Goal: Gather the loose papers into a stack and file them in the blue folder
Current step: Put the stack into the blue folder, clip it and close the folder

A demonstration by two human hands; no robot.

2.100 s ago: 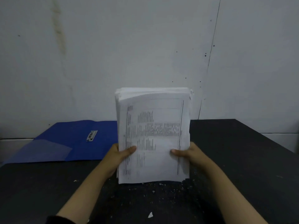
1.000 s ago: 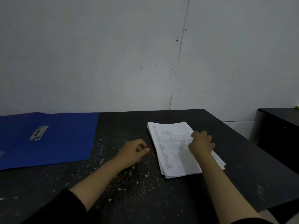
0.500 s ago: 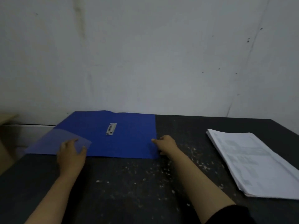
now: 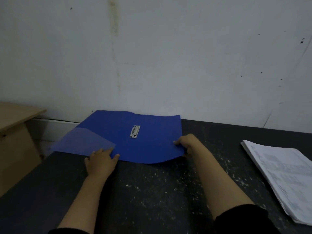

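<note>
The blue folder [image 4: 148,142] lies open on the black table [image 4: 152,191] near the wall, with a metal clip [image 4: 135,131] at its middle and a translucent pocket on its left flap. My left hand [image 4: 101,161] grips the folder's near edge beside the pocket. My right hand [image 4: 189,144] pinches the folder's right corner, which curls up off the table. The stack of printed papers [image 4: 283,176] lies flat at the right, apart from both hands.
A white wall stands right behind the table. A light wooden cabinet [image 4: 15,132] sits to the left, below table height. White crumbs are scattered over the tabletop. The paper stack reaches the table's right edge.
The stack was laid down on the right. Both hands moved onto the folder; since half a second ago they have taken its near edge, and its right corner has lifted.
</note>
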